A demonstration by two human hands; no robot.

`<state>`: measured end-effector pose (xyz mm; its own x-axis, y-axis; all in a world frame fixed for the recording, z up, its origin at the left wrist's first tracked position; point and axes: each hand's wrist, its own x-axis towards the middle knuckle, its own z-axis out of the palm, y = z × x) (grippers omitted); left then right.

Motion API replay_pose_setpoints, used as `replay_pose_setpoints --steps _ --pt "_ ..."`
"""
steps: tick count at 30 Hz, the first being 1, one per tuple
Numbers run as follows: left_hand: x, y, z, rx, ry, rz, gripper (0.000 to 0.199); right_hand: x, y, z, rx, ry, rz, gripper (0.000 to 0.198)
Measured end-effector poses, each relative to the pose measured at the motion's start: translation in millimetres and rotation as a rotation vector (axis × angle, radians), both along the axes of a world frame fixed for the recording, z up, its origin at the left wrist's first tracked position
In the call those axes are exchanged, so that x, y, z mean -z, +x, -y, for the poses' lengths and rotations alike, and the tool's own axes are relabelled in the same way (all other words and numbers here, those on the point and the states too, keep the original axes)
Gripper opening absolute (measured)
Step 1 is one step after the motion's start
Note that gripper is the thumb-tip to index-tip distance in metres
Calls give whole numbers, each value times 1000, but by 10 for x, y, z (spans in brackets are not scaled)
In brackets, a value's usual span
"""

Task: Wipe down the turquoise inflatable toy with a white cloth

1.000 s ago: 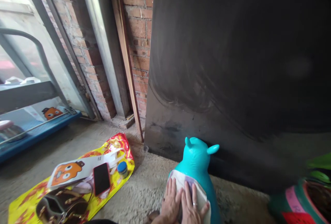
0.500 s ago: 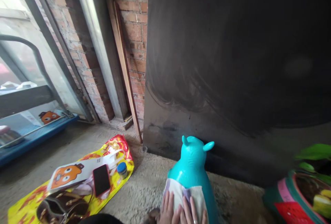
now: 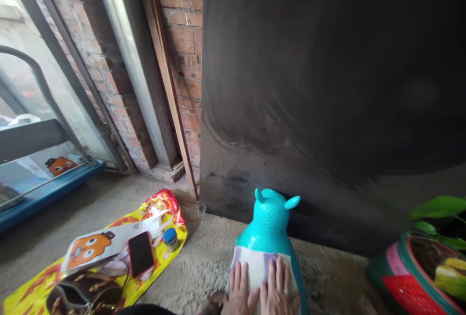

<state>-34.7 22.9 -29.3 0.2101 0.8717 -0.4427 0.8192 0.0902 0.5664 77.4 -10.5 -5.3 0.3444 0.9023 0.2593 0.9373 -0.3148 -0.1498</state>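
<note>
A turquoise inflatable animal toy [image 3: 271, 223] stands on the rough floor, its head facing the dark panel. A pale cloth [image 3: 259, 266] lies over its back. My left hand [image 3: 239, 291] and my right hand [image 3: 277, 290] press flat on that cloth side by side at the bottom edge of the view, fingers spread forward. A ring shows on my right hand. Neither hand grips anything; both rest on the cloth.
A large dark panel [image 3: 327, 87] leans behind the toy. Left on the floor lies a yellow-red bag [image 3: 160, 206] bearing a phone [image 3: 140, 253], a small blue-capped jar [image 3: 170, 237] and an orange-printed packet [image 3: 91, 247]. A painted plant pot [image 3: 400, 271] stands right. Brick wall [image 3: 184, 43] behind.
My hands slid along the cloth on the toy's back, first toward me, then spread apart and forward a little. The view shifted slightly right and up.
</note>
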Motion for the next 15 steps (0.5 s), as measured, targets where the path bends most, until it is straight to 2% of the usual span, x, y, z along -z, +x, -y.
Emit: replay_pose_setpoints --steps 4,7,9,12,15 --pt "-194 79 -218 35 -28 -18 71 67 151 -329 24 -15 -1 52" --pt "-128 32 -256 76 -1 -2 73 73 218 -375 17 -54 -4 51" --pt "2 -48 -199 141 49 24 74 91 199 -289 15 -84 7 51" --pt "223 -185 22 204 147 20 79 195 114 -4 17 -102 23 52" --pt "365 -262 323 145 214 -43 71 397 30 366 43 -99 62 51"
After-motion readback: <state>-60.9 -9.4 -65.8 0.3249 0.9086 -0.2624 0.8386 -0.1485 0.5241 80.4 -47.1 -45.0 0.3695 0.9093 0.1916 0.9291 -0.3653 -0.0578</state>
